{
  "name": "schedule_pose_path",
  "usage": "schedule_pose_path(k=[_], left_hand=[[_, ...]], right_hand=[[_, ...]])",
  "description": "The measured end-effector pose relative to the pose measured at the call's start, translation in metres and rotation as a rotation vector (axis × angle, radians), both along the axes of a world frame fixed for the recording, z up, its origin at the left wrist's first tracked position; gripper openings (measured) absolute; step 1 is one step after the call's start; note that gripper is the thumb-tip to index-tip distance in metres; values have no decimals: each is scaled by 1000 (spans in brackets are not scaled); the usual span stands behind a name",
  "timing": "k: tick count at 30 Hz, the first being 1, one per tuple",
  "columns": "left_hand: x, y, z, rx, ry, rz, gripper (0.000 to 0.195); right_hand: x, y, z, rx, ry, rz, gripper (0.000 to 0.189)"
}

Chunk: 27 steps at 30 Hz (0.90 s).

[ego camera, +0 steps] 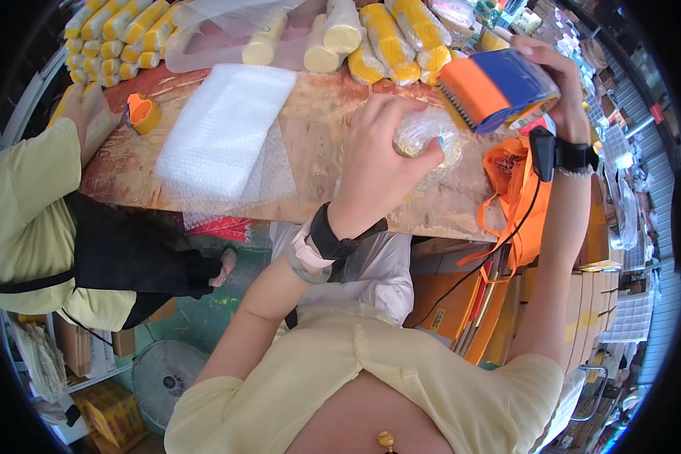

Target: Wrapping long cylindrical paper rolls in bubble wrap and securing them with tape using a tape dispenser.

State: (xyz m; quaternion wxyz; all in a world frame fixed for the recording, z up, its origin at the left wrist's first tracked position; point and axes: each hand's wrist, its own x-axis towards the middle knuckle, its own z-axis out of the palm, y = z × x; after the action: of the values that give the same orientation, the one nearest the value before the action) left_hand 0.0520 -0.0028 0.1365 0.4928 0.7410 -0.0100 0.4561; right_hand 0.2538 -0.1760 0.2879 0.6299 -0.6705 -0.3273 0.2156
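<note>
Before me on the wooden table lies a bundle wrapped in clear plastic (434, 162). My left hand (374, 156) curves over its left side, thumb across the top and fingers at the far edge. What is inside the wrap cannot be made out. Raised above the table's right side, my right hand (559, 74) grips an orange and blue tape dispenser (491, 85). Its toothed edge faces down and left, towards the bundle. Left of my left hand lies a stack of bubble wrap sheets (227, 125).
Yellow-taped packages (119, 28) are piled at the back left, others (394, 40) at the back right. Between them stand pale rolls (323, 42). A smaller tape dispenser (143, 115) lies left. An orange bag (516, 198) hangs off the right edge. A co-worker (40, 193) stands at left.
</note>
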Motion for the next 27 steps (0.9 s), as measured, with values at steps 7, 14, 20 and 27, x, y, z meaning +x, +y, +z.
schedule_pose_path(k=[7, 14, 20, 27], left_hand=[[-6, 3, 2, -19, 93, 0, 50], [-1, 8, -5, 23, 43, 1, 66], [-6, 12, -19, -12, -69, -290, 91], [-5, -8, -10, 180, -102, -1, 92]], right_hand=[[10, 30, -19, -142, -119, 189, 24], [-9, 40, -20, -194, -182, 104, 17], [4, 49, -3, -467, -641, 329, 22], [-32, 70, 28, -622, -897, 390, 31]])
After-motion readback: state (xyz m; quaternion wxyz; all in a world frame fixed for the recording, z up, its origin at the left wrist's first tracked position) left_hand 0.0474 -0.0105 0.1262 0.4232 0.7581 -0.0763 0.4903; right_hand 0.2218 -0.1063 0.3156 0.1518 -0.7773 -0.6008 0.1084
